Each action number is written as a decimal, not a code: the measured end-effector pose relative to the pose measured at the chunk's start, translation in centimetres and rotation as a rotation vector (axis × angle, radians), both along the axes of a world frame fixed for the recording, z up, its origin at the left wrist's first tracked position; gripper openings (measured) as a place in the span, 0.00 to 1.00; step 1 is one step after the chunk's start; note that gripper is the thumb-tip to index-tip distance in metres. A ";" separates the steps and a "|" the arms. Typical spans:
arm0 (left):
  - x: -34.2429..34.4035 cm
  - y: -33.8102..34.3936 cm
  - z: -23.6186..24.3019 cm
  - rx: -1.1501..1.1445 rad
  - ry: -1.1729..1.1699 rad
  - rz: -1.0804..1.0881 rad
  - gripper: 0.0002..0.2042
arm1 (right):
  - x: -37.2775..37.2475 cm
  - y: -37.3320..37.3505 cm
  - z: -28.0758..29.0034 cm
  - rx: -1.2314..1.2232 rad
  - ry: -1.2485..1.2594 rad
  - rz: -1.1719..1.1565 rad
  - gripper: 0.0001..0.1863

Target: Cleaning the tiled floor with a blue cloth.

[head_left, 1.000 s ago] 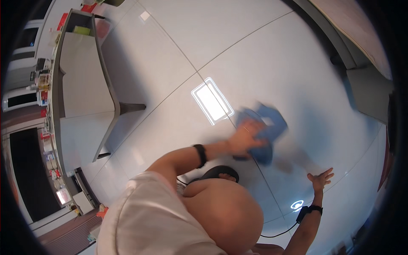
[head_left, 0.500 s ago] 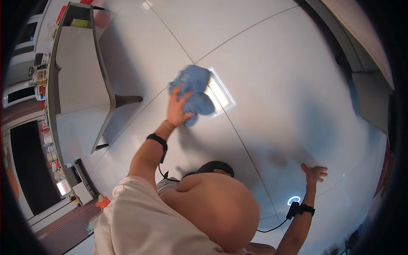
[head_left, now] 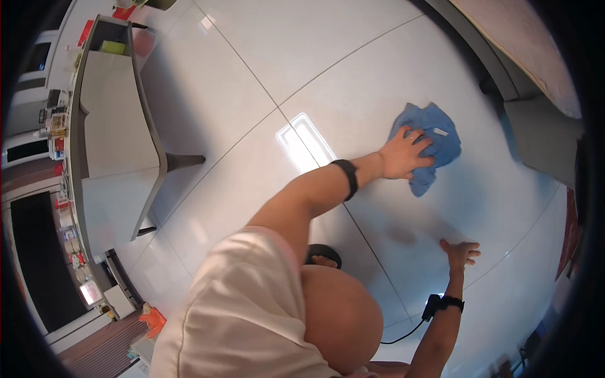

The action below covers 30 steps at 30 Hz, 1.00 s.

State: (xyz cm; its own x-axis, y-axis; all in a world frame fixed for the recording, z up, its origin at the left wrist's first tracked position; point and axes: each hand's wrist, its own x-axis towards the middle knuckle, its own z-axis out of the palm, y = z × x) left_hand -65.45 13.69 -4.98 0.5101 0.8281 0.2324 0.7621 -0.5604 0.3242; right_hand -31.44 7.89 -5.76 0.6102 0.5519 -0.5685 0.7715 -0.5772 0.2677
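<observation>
Pressed against the white tiled floor (head_left: pixel 334 75), a crumpled blue cloth (head_left: pixel 441 148) with a small white tag sits under my left hand (head_left: pixel 403 154), whose curled, spread fingers grip its left part. A black band circles that wrist. Farther down on the right, my right hand (head_left: pixel 460 252) has its fingers spread and holds nothing; a black strapped device with a wire is on that wrist. My foot in a dark sandal (head_left: pixel 324 255) shows behind my bare knee (head_left: pixel 340 315).
A pale cabinet with splayed dark legs (head_left: pixel 116 120) stands at the left, small items lined along it, an orange object (head_left: pixel 153 321) below. At the upper right is a grey-framed bed or couch (head_left: pixel 535 138) with a pale pink pad (head_left: pixel 498 38).
My left hand carried the cloth up-left across the floor, then swept it back to the right, higher than it first was. My right hand stayed open, shifting slightly.
</observation>
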 end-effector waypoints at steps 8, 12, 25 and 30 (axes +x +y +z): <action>-13.0 0.0 -0.2 -0.033 0.042 0.649 0.31 | 2.8 0.1 -1.7 0.067 0.015 0.066 0.69; -24.3 -6.9 0.0 -0.110 0.112 1.132 0.32 | 5.6 0.3 -4.2 0.015 0.019 0.120 0.71; -28.0 -14.6 0.5 -0.343 0.013 2.052 0.33 | -0.9 0.8 0.4 0.032 0.056 -0.055 0.69; -20.8 -1.8 -1.7 -0.209 0.014 1.594 0.32 | 1.5 -0.3 -1.0 0.062 0.035 -0.072 0.71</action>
